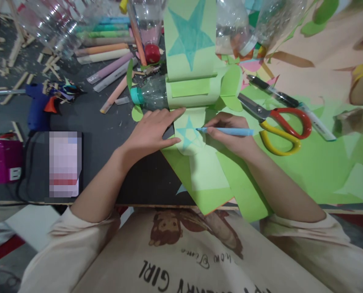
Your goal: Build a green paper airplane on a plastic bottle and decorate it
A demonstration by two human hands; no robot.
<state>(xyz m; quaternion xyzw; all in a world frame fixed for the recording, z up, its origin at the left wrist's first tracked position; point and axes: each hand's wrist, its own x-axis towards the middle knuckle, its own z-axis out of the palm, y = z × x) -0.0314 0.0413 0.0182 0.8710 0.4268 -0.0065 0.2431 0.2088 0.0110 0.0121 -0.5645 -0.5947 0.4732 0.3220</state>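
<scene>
A plastic bottle [155, 93] with a teal cap lies on its side, wrapped in pale green paper that spreads above and below it like wings. The upper paper wing [176, 64] bears a large blue-green star. On the rounded lower wing [186, 150] is a smaller, partly coloured blue star [188, 133]. My right hand [230, 132] holds a light blue marker [238, 131], its tip touching this star's right side. My left hand [151, 132] lies flat with fingers spread, its fingertips on the lower wing's left edge and beside the bottle wrap.
Red-and-yellow scissors [283, 126] and a black marker [273, 90] lie to the right on green paper [315, 171]. At left are a blue glue gun [38, 106], a phone [64, 162] and a purple box [6, 160]. Markers, clear bottles and wood scraps are at the back.
</scene>
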